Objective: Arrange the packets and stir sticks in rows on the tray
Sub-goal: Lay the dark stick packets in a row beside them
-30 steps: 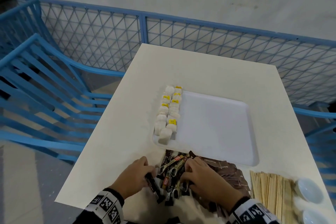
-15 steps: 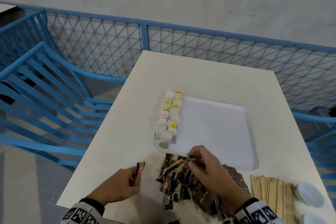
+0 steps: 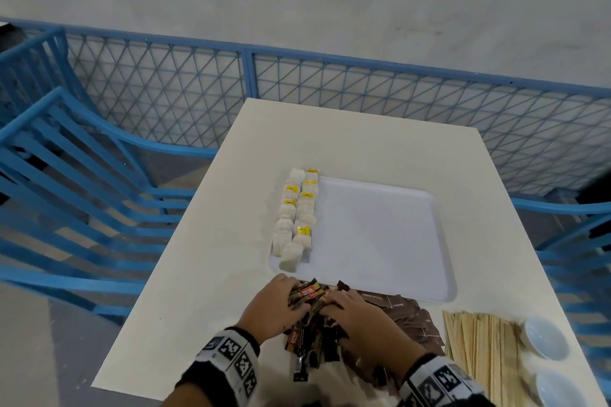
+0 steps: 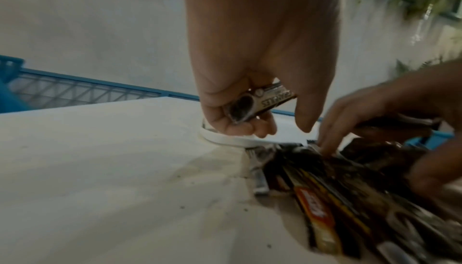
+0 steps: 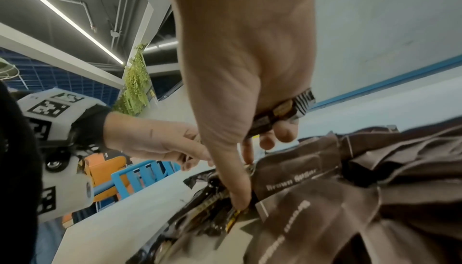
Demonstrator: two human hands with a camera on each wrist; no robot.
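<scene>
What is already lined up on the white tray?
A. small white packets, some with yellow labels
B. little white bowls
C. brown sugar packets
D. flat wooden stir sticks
A: two rows of small white packets, some with yellow labels, sit along the left edge of the white rectangular tray; the rest of the tray is bare.

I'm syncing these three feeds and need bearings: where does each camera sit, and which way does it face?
Head: worn high, looking forward and down at the white tray on the table; both hands and wristbands show.
Left wrist: looks along the left hand, which grips a coffee stick.
Right wrist: looks along the right hand, over brown sugar packets.
Shared: both wrist views catch the opposite hand and the dark sachet pile.
</scene>
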